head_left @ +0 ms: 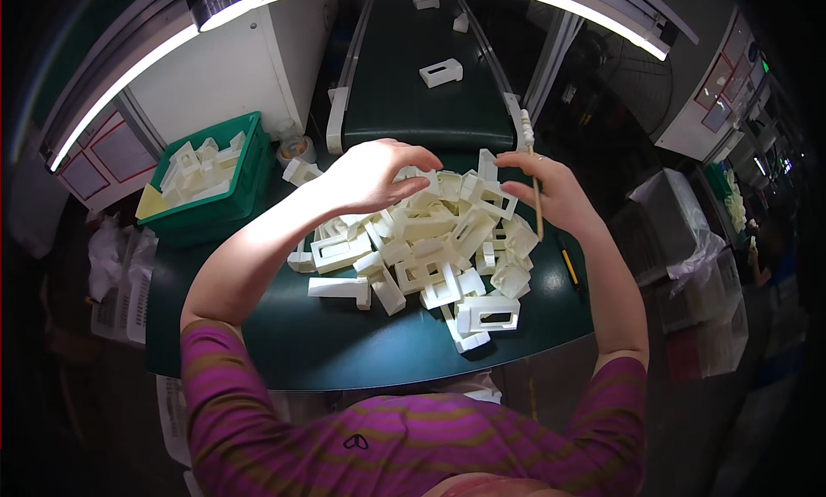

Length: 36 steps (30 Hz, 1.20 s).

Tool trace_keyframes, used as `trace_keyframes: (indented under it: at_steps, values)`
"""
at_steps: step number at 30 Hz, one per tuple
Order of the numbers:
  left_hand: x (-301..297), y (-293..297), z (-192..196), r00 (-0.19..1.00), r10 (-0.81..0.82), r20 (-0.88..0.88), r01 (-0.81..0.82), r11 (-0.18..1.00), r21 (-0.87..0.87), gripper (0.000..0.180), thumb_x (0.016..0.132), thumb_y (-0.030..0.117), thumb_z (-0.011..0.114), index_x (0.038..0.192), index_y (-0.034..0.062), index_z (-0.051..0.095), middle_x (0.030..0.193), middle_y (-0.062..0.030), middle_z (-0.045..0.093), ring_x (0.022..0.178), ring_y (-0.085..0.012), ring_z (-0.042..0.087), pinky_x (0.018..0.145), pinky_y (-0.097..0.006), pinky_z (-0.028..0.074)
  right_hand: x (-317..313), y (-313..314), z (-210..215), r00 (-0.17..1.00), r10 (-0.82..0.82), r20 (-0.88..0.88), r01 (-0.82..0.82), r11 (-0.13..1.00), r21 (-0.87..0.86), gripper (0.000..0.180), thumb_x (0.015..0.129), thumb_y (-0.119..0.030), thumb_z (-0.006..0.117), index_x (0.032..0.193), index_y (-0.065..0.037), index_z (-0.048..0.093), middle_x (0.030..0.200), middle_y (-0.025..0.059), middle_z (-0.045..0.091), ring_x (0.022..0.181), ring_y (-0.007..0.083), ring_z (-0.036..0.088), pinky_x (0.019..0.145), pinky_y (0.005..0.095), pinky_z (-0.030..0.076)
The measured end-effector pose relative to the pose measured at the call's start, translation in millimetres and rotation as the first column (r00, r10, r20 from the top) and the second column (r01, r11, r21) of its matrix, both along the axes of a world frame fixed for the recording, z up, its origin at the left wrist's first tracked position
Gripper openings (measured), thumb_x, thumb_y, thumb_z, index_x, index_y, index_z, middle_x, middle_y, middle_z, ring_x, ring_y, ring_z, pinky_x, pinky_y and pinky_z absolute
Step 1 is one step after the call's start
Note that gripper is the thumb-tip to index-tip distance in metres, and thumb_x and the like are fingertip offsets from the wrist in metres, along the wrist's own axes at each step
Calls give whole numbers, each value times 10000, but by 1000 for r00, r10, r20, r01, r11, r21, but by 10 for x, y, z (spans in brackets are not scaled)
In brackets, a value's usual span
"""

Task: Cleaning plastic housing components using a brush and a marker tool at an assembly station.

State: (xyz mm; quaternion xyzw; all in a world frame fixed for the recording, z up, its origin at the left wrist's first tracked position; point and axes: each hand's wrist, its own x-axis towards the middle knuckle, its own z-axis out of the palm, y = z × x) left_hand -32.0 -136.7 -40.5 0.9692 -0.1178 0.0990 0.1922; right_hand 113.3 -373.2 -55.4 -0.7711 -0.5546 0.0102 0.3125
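Note:
A heap of off-white plastic housings (426,230) with slots and windows lies on the dark green table. Over its far left side hovers my left hand (383,177), fingers curved and thumb apart, with no part visible between them. At the far right of the heap my right hand (557,191) has a thin wooden stick (539,213) with a knobbly white end across its fingers, seemingly gripped among them. Its index fingertip and thumb are spread beside an upright white housing (488,187); whether they touch it I cannot tell.
A green crate (258,166) of similar parts stands at the left, near a small clear jar (295,146). Beyond the heap, a conveyor belt (387,110) carries several parts. A yellow-and-black pen-like tool (570,267) lies at the right. Lamps hang overhead.

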Motion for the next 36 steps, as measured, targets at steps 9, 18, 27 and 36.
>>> trace_keyframes:
  at_steps: [9, 18, 27, 36]
  values:
    - [-1169, -1043, 928, 645, -497, 581, 760, 497, -418, 189, 897, 50, 423, 941, 69, 605, 971, -137, 590, 892, -266, 582, 808, -317, 464, -1328, -1074, 844, 899, 417, 134, -369, 558, 743, 547, 916, -457, 268, 807, -67, 636, 751, 107, 556, 695, 182, 545, 604, 259, 419]
    - [-1669, -808, 856, 712, -591, 379, 546, 127, -828, 177, 873, 31, 415, 827, 45, 585, 841, -158, 572, 748, -286, 565, 654, -323, 448, -1532, -1305, 1041, 373, 898, -232, -635, 430, 642, 155, 817, -73, 484, 687, -86, 568, 574, 15, 532, 435, 118, 484, 423, 206, 381]
    - [-1712, -1161, 820, 600, -725, 340, 248, -235, -940, 209, 849, 12, 407, 713, 21, 565, 712, -180, 553, 603, -305, 547, 501, -329, 432, -1692, -984, 903, -56, 969, -239, -450, 189, 873, 161, 848, -228, 544, 969, -166, 630, 566, 2, 474, 420, 49, 392, 416, 171, 212]
    - [-1557, -1122, 823, 682, -662, 311, 222, -218, -950, 168, 816, -8, 422, 685, 36, 518, 676, -191, 554, 561, -294, 527, 428, -310, 391, -1553, -894, 848, -284, 929, -237, -449, 90, 889, 195, 800, -18, 440, 656, -57, 564, 538, 35, 536, 435, 107, 498, 452, 211, 396]
